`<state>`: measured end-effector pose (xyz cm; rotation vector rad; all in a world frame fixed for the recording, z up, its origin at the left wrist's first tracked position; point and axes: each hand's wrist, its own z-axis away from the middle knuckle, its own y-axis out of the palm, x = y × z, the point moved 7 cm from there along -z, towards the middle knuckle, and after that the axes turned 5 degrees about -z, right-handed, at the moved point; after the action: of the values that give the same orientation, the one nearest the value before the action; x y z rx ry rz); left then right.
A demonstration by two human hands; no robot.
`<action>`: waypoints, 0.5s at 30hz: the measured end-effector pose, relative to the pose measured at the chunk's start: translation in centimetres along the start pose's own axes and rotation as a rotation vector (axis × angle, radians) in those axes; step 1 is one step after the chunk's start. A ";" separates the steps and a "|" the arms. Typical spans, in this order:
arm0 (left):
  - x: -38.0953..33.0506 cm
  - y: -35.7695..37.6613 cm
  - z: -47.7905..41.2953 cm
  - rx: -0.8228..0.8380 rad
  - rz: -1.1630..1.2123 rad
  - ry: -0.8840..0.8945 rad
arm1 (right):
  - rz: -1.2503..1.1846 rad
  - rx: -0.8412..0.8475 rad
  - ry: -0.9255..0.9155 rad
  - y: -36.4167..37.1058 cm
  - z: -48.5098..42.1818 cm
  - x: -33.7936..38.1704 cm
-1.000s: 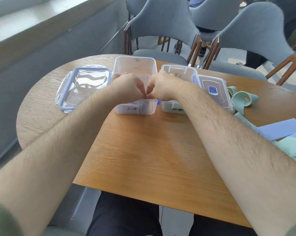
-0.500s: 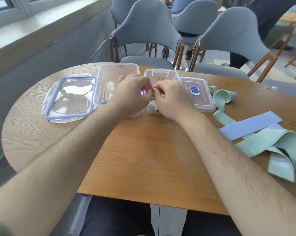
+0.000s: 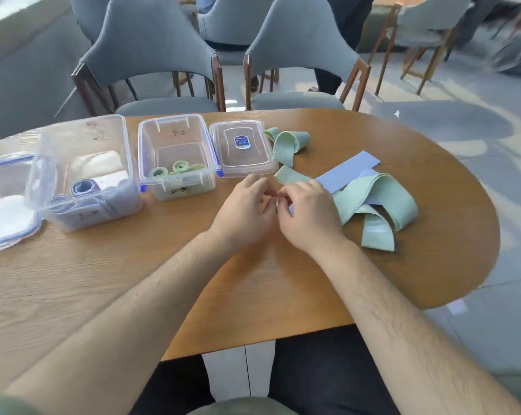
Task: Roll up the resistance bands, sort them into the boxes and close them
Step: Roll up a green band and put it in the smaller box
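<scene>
Right of the middle box (image 3: 190, 187) and nearer than it: right hand (image 3: 308, 211) with fingers curled, pinching the near end of the purple band (image 3: 347, 172); left hand (image 3: 244, 211) curled fingertip to fingertip against it, grip there impossible to tell. Farther right of that box, loose green bands (image 3: 376, 199); inside it, rolled green ones (image 3: 181, 167). Just beside its right wall, lid (image 3: 242, 148); just left, purple-roll box (image 3: 82, 217).

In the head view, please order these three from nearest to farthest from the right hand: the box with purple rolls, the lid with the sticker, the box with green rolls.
Measured from the right hand:
1. lid with the sticker, just beyond the hand and a little to the left.
2. box with green rolls, left of that lid.
3. box with purple rolls, farther left again.
</scene>
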<state>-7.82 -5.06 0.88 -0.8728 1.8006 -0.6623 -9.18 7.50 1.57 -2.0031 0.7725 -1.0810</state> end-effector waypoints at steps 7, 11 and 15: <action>-3.5 5.0 -1.0 0.080 -0.083 0.039 | 0.021 -0.127 0.036 -2.8 2.8 -4.1; -5.5 7.1 -0.7 0.219 -0.090 0.201 | 0.008 -0.161 0.067 -3.8 4.2 -5.8; -5.4 7.6 -0.9 0.201 -0.134 0.223 | -0.036 -0.151 0.089 -3.5 5.0 -6.8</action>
<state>-9.28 3.80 -1.69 -0.8139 1.8427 -1.0425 -7.42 16.25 -0.47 -2.1131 0.8909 -1.1697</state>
